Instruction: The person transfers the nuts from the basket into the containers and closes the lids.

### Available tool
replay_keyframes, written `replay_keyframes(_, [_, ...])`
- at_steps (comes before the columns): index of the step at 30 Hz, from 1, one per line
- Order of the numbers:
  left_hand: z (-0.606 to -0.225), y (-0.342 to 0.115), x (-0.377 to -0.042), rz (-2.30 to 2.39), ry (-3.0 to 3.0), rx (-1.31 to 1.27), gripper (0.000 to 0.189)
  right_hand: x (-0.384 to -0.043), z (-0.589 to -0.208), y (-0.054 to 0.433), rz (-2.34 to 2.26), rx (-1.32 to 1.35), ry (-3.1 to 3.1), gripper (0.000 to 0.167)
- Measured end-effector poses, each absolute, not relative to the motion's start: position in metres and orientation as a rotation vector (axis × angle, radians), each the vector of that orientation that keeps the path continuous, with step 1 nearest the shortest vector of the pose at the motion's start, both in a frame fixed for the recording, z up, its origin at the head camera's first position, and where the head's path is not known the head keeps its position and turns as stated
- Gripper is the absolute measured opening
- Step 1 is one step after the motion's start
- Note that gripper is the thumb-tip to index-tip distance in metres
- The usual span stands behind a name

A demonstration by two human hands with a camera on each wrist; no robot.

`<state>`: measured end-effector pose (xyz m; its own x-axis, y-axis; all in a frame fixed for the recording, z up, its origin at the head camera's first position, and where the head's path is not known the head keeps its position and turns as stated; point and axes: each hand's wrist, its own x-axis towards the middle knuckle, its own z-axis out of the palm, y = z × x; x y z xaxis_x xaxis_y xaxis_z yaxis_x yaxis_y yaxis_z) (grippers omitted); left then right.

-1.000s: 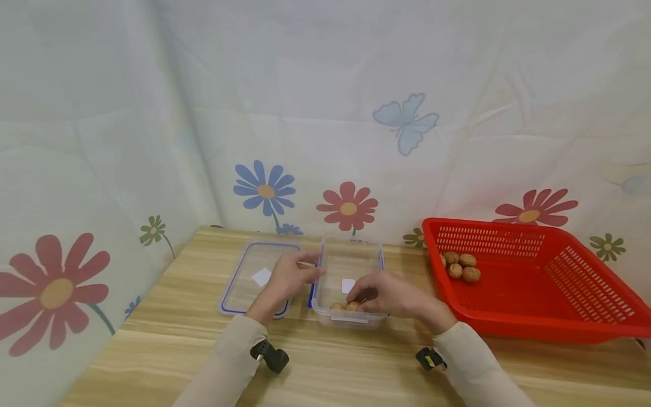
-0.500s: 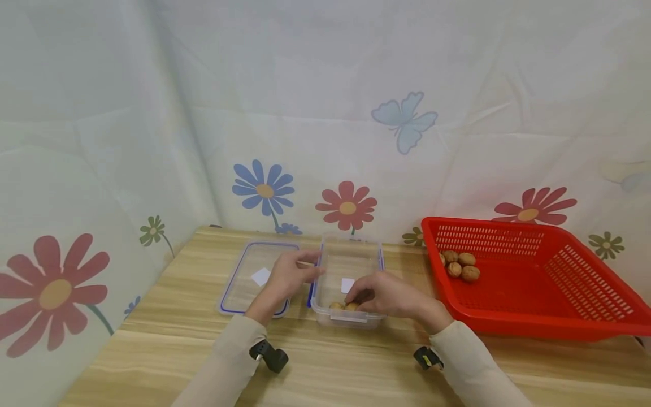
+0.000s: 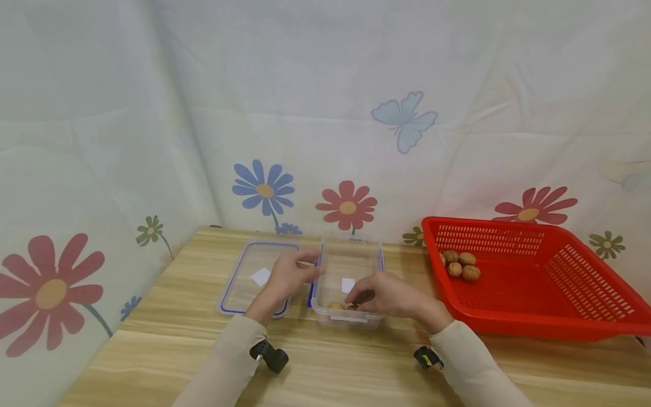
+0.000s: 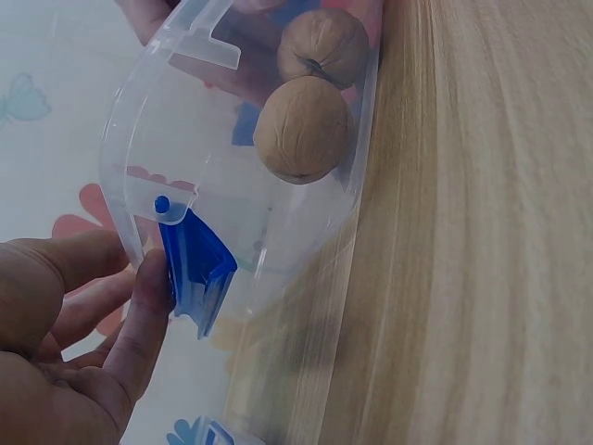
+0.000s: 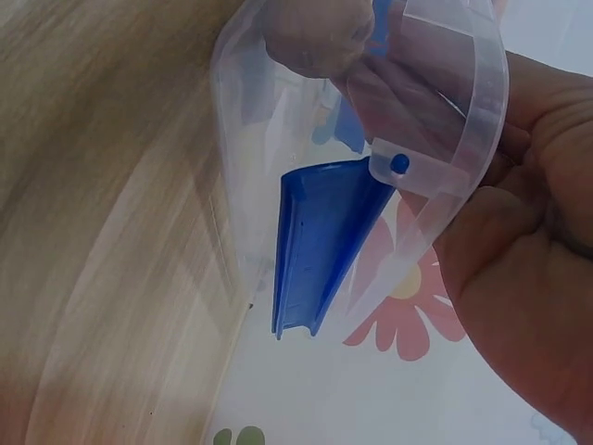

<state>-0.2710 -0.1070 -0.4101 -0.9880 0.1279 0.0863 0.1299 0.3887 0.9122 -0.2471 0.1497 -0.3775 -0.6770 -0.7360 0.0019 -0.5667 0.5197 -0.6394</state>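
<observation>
A clear plastic food box (image 3: 347,318) stands lidless on the table, its blue side latches (image 5: 329,241) hanging down. Two walnuts (image 4: 303,130) lie side by side at its near end. My left hand (image 3: 290,275) pinches the box's left rim between thumb and fingers, above the left latch (image 4: 196,269). Over the right rim reaches my right hand (image 3: 389,294), its curled fingers at the right-hand walnut (image 5: 320,37). Those fingers partly hide that walnut in the head view; through the clear wall they appear to grip it.
The blue-edged clear lid (image 3: 239,294) lies left of the box with a white label (image 3: 261,276). A red basket (image 3: 529,325) stands at the right, several walnuts (image 3: 470,273) in its left corner. A flowered cloth (image 3: 305,141) hangs behind the wooden table (image 3: 330,367).
Both hands keep nearly the same place. The right-hand walnut in the box has turned or shifted slightly under my right fingers and shows darker now.
</observation>
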Motion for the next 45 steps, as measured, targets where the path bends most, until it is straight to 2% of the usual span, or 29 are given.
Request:
replay_keyframes(16, [-0.411,-0.107,-0.271,-1.725,-2.609,-0.254,0.042,-0.245,-0.365,0.159,-1.052,-0.972,2.503,0.025])
replay_keyframes(33, [-0.413,-0.110,-0.272,-1.739,-2.601,-0.273,0.044,-0.239,-0.310,0.201,-1.069,-0.919,2.633,0.036])
replay_keyframes(45, [-0.411,-0.109,-0.271,-1.759,-2.593,-0.273,0.043,-0.246,-0.274,0.247,-0.991,-0.790,2.803,0.034])
